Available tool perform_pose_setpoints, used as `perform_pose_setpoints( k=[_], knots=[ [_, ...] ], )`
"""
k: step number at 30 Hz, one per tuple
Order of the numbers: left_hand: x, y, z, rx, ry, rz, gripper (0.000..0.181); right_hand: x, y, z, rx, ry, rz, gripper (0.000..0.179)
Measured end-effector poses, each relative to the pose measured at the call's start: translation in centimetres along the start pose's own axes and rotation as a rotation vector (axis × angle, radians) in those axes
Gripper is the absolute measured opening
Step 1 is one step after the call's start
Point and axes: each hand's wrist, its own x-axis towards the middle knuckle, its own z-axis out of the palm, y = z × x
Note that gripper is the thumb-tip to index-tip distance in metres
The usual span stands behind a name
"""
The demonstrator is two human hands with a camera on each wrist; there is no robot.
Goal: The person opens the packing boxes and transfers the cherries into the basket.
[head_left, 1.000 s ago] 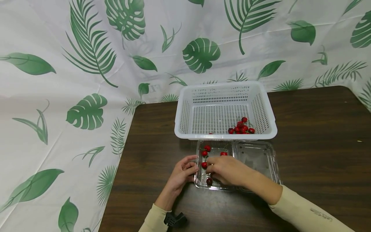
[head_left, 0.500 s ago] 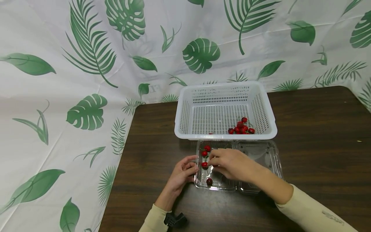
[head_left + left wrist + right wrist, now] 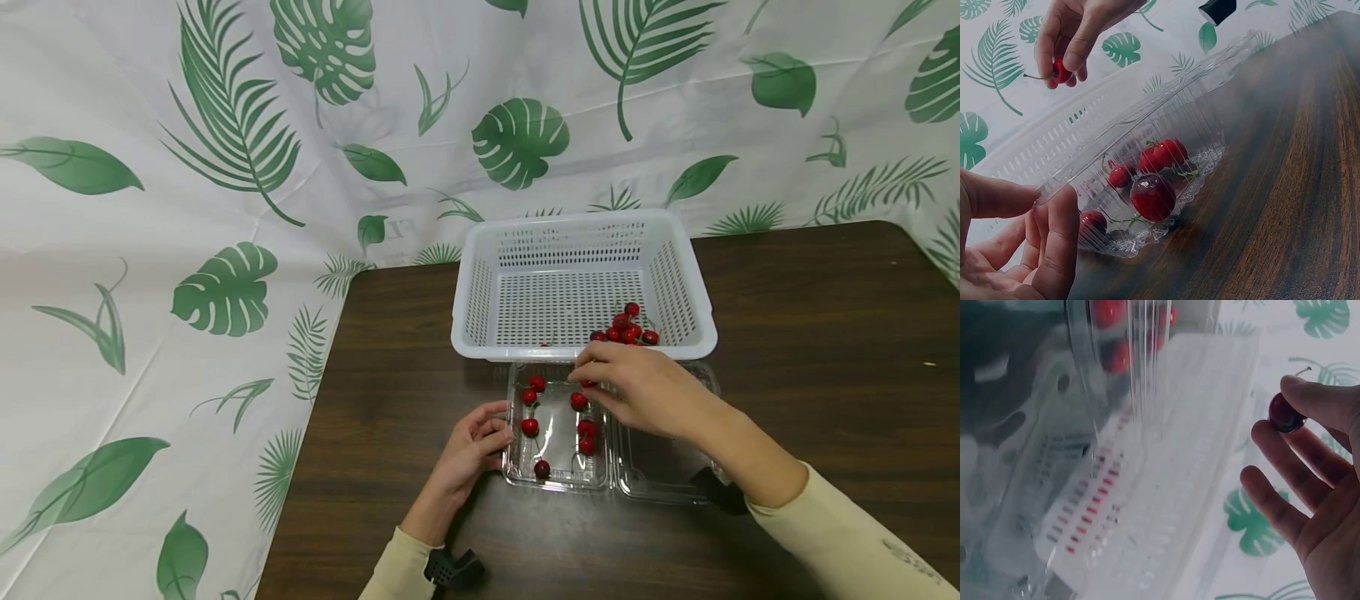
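Note:
In the head view a clear plastic clamshell box (image 3: 557,429) lies unfolded on the table with several red cherries (image 3: 530,427) inside, in loose groups along both sides. My left hand (image 3: 471,446) is at the box's left side; in the left wrist view its thumb and fingers (image 3: 1060,231) pinch the box's rim. Over the box's back right part is my right hand (image 3: 648,387). Between thumb and fingertips it pinches a dark red cherry (image 3: 1285,414), stem still on. The left wrist view shows this cherry (image 3: 1061,70) raised above the box.
Directly behind the box stands a white perforated basket (image 3: 480,346) with several cherries (image 3: 632,332) heaped in its front right corner. The box's lid half (image 3: 660,467) lies flat to the right, partly under the right forearm. A leaf-print sheet (image 3: 420,192) hangs behind the table.
My right hand has moved right and back from the box's middle toward the basket's front rim, uncovering cherries on the box's right side. The left hand stays put.

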Motion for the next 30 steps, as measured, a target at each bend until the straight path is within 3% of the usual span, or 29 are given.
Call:
perform_pose_setpoints(
  k=[18, 30],
  knots=[
    [-0.1, 0.1, 0.1, 0.001, 0.005, -0.005, 0.047, -1.4, 3.2, -1.6, -0.094, 0.150, 0.180, 0.028],
    [-0.2, 0.3, 0.1, 0.002, 0.004, -0.009, 0.046, -2.3, 4.6, -2.1, -0.097, 0.082, 0.352, 0.025]
  ],
)
